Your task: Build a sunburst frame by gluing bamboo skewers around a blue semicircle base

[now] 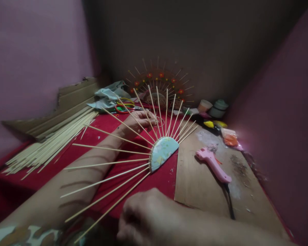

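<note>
A half-round piece [163,152] covered in pale blue patterned material has several thin wooden sticks [110,149] fanning out from its curved edge. My left hand [143,120] reaches beneath and behind the sticks, its fingers pinched on a thin loop of twine [161,122] near the upper sticks. In the foreground my right hand [146,213] is curled closed below the lowest stick, somewhat blurred. What its fingers hold, if anything, is hidden.
A pink glue gun [213,164] lies on a wooden board [192,184] at right. Left are a pile of loose sticks [51,143] and cardboard [74,99]. Scissors [128,107], a flower-trimmed fan piece [161,75], jars and small packets [230,137] stand at the back.
</note>
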`<state>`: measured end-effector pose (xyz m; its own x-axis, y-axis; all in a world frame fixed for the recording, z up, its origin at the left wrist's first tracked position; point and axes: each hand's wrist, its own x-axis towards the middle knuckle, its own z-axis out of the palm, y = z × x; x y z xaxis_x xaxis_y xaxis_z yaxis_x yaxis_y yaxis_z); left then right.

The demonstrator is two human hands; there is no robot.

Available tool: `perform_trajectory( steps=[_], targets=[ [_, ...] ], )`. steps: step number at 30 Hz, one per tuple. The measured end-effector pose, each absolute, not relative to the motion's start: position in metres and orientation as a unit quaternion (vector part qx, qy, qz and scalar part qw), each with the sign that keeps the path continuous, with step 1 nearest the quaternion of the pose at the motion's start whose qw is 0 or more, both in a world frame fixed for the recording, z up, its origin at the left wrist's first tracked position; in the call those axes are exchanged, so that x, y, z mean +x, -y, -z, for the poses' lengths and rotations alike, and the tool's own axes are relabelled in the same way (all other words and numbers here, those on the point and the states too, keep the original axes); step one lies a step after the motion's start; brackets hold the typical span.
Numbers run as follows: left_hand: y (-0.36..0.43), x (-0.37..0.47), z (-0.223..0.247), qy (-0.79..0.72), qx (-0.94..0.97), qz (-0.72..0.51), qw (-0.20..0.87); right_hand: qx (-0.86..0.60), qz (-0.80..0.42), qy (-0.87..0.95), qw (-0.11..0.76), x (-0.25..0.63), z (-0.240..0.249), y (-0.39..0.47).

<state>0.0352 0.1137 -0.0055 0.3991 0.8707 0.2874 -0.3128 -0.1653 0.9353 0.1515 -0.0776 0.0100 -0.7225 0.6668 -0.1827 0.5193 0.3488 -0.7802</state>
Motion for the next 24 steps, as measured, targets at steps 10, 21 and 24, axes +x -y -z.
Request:
perform_trajectory(
  steps=[10, 21, 24],
  targets=[
    [-0.111, 0.037, 0.005, -0.231, 0.58, -0.494, 0.605, -0.231, -0.101, 0.965, 0.073, 0.134, 0.032, 0.088],
    [-0.112, 0.035, 0.004, -0.222, 0.577, -0.497, 0.609, -0.481, -0.175, 0.726, 0.46, 0.197, -0.034, -0.023],
    [-0.113, 0.034, 0.005, -0.223, 0.58, -0.493, 0.609, -0.495, -0.156, 0.727, 0.449, 0.194, -0.026, -0.048]
  ],
)
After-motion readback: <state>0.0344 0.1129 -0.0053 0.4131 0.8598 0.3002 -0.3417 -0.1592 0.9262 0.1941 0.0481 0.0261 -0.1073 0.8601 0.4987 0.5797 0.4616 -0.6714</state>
